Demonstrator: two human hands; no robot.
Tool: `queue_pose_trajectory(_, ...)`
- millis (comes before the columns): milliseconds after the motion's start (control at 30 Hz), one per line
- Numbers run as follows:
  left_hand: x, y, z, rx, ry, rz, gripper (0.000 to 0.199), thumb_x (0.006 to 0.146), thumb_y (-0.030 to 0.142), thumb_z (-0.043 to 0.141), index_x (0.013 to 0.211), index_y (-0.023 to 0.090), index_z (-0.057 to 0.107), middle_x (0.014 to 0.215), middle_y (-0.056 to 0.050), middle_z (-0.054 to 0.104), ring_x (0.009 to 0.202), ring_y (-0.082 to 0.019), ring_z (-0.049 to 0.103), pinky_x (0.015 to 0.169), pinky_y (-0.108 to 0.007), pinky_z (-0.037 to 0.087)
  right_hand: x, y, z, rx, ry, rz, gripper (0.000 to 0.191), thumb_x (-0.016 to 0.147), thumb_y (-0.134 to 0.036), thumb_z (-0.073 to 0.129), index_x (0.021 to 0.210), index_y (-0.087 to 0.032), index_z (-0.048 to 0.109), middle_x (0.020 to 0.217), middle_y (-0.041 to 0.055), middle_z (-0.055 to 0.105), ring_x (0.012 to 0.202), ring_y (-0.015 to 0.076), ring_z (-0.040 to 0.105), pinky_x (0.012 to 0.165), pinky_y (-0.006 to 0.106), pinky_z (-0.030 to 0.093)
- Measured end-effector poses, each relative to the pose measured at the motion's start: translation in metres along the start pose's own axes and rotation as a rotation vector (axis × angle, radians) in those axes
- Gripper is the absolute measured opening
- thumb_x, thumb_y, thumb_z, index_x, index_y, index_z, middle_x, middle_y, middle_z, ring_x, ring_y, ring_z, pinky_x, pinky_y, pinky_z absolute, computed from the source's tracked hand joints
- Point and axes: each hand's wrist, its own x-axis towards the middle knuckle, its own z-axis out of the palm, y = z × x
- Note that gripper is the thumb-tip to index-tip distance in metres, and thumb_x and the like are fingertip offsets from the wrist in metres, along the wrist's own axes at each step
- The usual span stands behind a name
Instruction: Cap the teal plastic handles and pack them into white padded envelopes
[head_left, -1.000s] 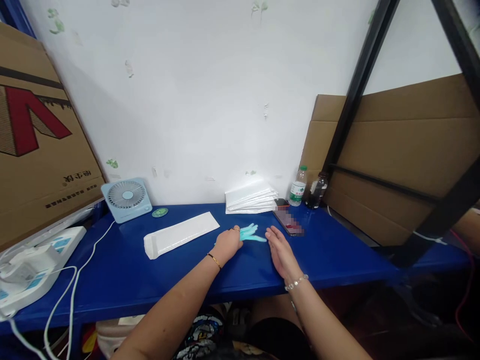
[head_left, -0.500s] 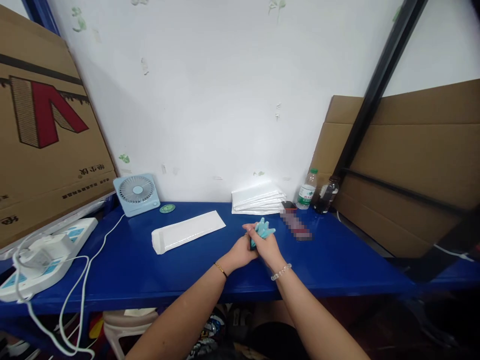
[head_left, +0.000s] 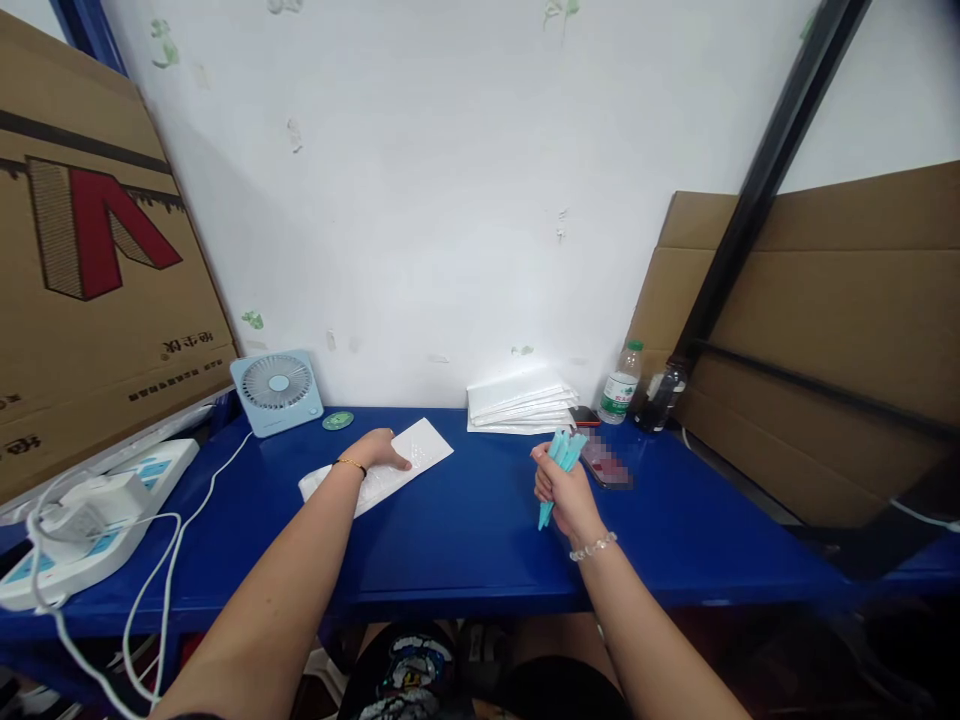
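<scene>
My right hand (head_left: pixel 564 490) is closed around a bundle of slim turquoise sticks (head_left: pixel 568 450). They look like pens, but I cannot tell their exact kind. Their ends fan out above the fist, and pointed ends show below it. On the left, my left hand (head_left: pixel 379 452) has hold of a long white padded envelope (head_left: pixel 424 447) lying aslant on the table. Its thumb lies along the envelope's upper face, while the other fingers are mostly hidden.
Against the wall lies a stack of white padded envelopes (head_left: pixel 517 402). Right of it are a phone (head_left: pixel 616 474), a water bottle (head_left: pixel 619 385) and a dark bottle (head_left: pixel 661 398). A blue fan (head_left: pixel 277 390), a green disc (head_left: pixel 337 421) and a power strip (head_left: pixel 169 465) occupy the left side of the blue table (head_left: pixel 465 540).
My hands have parted. The left has moved left onto the white envelope; the right has shifted slightly right, keeping the turquoise sticks.
</scene>
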Motion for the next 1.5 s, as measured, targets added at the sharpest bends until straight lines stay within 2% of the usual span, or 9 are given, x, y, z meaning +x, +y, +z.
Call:
queue_pose_trajectory(100,-0.005,0.018,0.005,-0.434,-0.113,-0.202,0.035,0.051,0.032,0.082,0.074,0.016,0.061,0.071,-0.007,0.068,0.073,-0.027,0.066,0.071,-0.038,0.053,-0.001,0.000,0.002,-0.030,-0.025,0.025,0.028,0.070,-0.042,0.070,0.079,-0.020,0.054,0.042,-0.0117,0.028,0.035,0.0047,0.022,0.034,0.018,0.020)
queue_pose_trajectory(233,-0.016,0.056,0.031,-1.312,0.184,-0.243,0.024,0.075,0.024,0.068,0.094,0.014,0.059,0.085,-0.008,0.068,0.076,-0.018,0.066,0.075,-0.034,0.054,-0.004,0.005,0.013,-0.133,-0.041,0.019,0.039,0.065,-0.042,0.074,0.093,-0.019,0.059,0.044,-0.0107,0.034,0.035,0.0056,0.027,0.035,0.021,0.023)
queue_pose_trajectory(367,-0.028,0.084,0.062,-1.627,0.248,-0.387,0.030,0.080,0.023,0.064,0.107,0.014,0.055,0.096,-0.010,0.067,0.087,-0.019,0.065,0.079,-0.034,0.055,-0.003,0.014,0.027,-0.227,-0.008,0.003,0.039,0.060,-0.040,0.077,0.088,-0.018,0.061,0.044,-0.0086,0.040,0.036,0.0079,0.032,0.035,0.023,0.025)
queue_pose_trajectory(600,-0.066,0.072,0.058,-0.522,0.515,-0.058,0.085,0.073,0.058,0.061,0.140,0.020,0.025,0.141,-0.017,0.037,0.134,-0.032,0.030,0.104,-0.049,0.034,0.011,0.008,0.007,-0.095,0.029,0.171,0.043,0.067,-0.038,0.071,0.051,-0.023,0.034,0.036,-0.0102,0.027,0.032,0.0055,0.025,0.033,0.022,0.020)
queue_pose_trajectory(800,-0.075,0.098,0.060,0.407,-0.069,0.690,0.131,0.036,0.056,0.080,0.145,0.027,0.014,0.149,-0.014,0.025,0.139,-0.040,0.003,0.108,-0.060,-0.001,0.017,-0.005,-0.018,-0.130,-0.211,0.340,0.044,0.066,-0.034,0.072,0.050,-0.021,0.033,0.035,-0.0113,0.028,0.031,0.0036,0.024,0.033,0.020,0.021)
queue_pose_trajectory(967,-0.065,0.108,0.087,0.451,-0.191,0.612,0.095,0.053,0.038,0.074,0.138,0.026,0.033,0.118,-0.012,0.057,0.118,-0.034,0.046,0.108,-0.058,0.006,0.019,-0.007,-0.034,-0.044,0.029,0.189,0.027,0.064,-0.033,0.073,0.068,-0.018,0.051,0.038,-0.0127,0.030,0.032,0.0045,0.023,0.033,0.019,0.019)
queue_pose_trajectory(1100,-0.064,0.109,0.097,0.387,-0.128,0.586,0.073,0.055,0.026,0.069,0.125,0.027,0.046,0.110,-0.009,0.061,0.108,-0.031,0.053,0.107,-0.055,0.017,0.024,-0.021,-0.045,0.291,0.239,-0.165,0.022,0.073,-0.038,0.066,0.075,-0.021,0.052,0.043,-0.0122,0.026,0.035,0.0063,0.027,0.039,0.022,0.033)
queue_pose_trajectory(1300,-0.073,0.134,0.100,0.229,-0.097,0.606,0.068,0.058,0.027,0.067,0.123,0.026,0.047,0.110,-0.006,0.062,0.103,-0.029,0.056,0.097,-0.041,0.036,0.024,-0.018,-0.020,0.380,0.295,-0.197,0.022,0.075,-0.042,0.063,0.074,-0.021,0.055,0.052,-0.0056,0.048,0.058,0.0131,0.055,0.065,0.029,0.048)
queue_pose_trajectory(1500,-0.073,0.143,0.096,-0.082,-0.092,0.573,0.065,0.061,0.021,0.064,0.124,0.023,0.045,0.114,-0.005,0.061,0.100,-0.026,0.058,0.086,-0.034,0.045,0.021,-0.034,0.016,0.013,-0.066,-0.055,0.033,0.070,-0.039,0.070,0.096,-0.019,0.065,0.092,0.0039,0.066,0.088,0.0198,0.061,0.074,0.029,0.049)
